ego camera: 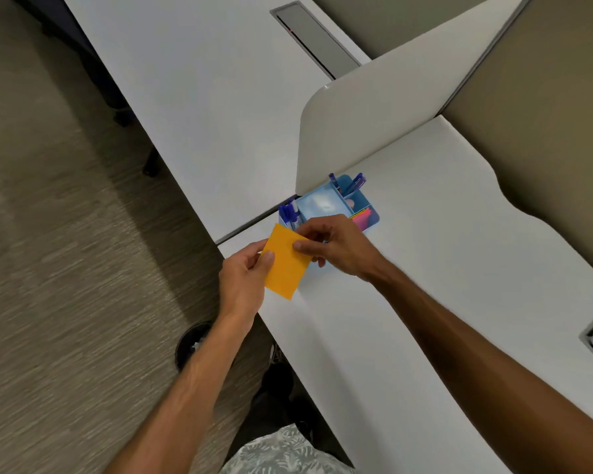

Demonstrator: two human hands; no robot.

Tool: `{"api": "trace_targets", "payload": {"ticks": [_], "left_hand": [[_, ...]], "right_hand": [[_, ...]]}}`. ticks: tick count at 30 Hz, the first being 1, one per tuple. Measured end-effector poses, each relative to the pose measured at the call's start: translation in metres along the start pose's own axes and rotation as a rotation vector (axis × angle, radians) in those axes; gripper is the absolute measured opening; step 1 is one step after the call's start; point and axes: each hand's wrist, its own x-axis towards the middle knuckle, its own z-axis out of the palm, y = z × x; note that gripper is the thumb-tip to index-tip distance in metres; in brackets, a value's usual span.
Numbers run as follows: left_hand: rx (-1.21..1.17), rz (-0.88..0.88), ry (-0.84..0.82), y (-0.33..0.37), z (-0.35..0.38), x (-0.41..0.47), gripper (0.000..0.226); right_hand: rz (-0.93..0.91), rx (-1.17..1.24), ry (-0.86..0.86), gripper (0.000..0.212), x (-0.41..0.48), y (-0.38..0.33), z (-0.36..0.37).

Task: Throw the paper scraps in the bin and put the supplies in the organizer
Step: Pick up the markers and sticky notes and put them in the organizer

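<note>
Right now you have both hands on one orange sheet of paper (286,265), held up just over the near corner of the white counter (442,254). Your left hand (242,278) pinches the sheet's left edge, thumb on top and fingers curled behind it. Your right hand (336,246) grips the upper right edge, thumb pressed on the face of the sheet and the other fingers folded behind; both are closed on the paper and carry nothing else. The sheet looks flat and uncreased, tilted so one corner points down toward you.

Just behind the paper, partly hidden by your right hand, the blue organizer (326,205) stands on the counter against the foot of a pale divider panel (374,121). Blue pens (290,213) stand upright in its left compartment, and more blue pens (355,182) lean in the far one. Its large middle compartment looks bare inside, and pink and yellow sticky notes (362,215) fill the right-hand compartment.

Down on the carpeted floor (65,251), below your left forearm and beside the counter's edge, sits a dark round bin (190,343); something pale lies inside, too small to tell what. A second white counter (202,97) runs off to the left beyond the divider.
</note>
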Motion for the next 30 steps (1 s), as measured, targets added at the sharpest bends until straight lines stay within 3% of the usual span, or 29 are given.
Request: {"api": "trace_targets", "payload": {"ticks": [5,10,15,21,30], "left_hand": [[0.139,0.087,-0.081,0.011,0.018,-0.005,0.036],[0.196,0.102,-0.144,0.017,0.031,-0.006,0.048],[0.241,0.087,-0.168,0.013,0.037,-0.003,0.042],[0.262,0.068,-0.179,0.010,0.042,0.002,0.037],[0.272,0.066,-0.182,0.011,0.046,0.006,0.035]], "right_hand": [[0.164,0.210,0.119,0.016,-0.029,0.014,-0.027],[0.372,0.390,0.549,0.014,-0.040,0.045,-0.060],[0.516,0.425,0.812,0.040,-0.026,0.065,-0.073],[0.524,0.248,0.885,0.063,-0.007,0.077,-0.071],[0.536,-0.068,0.811,0.051,0.024,0.081,-0.043]]}}
